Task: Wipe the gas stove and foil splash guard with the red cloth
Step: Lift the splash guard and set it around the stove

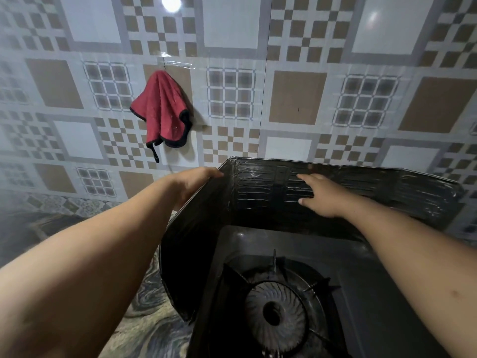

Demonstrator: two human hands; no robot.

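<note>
The red cloth (162,109) with a black edge hangs from a hook on the tiled wall, above and left of the stove. A dark foil splash guard (258,187) stands folded around the back and left side of the gas stove (284,306), whose round burner shows at the bottom. My left hand (193,182) holds the guard's upper left corner from outside. My right hand (320,195) lies flat with fingers spread against the inner face of the back panel. Neither hand touches the cloth.
A patterned tile wall (296,96) rises right behind the guard. A marbled countertop (149,329) lies left of the stove. A strip of clear tape (178,63) holds the hook above the cloth.
</note>
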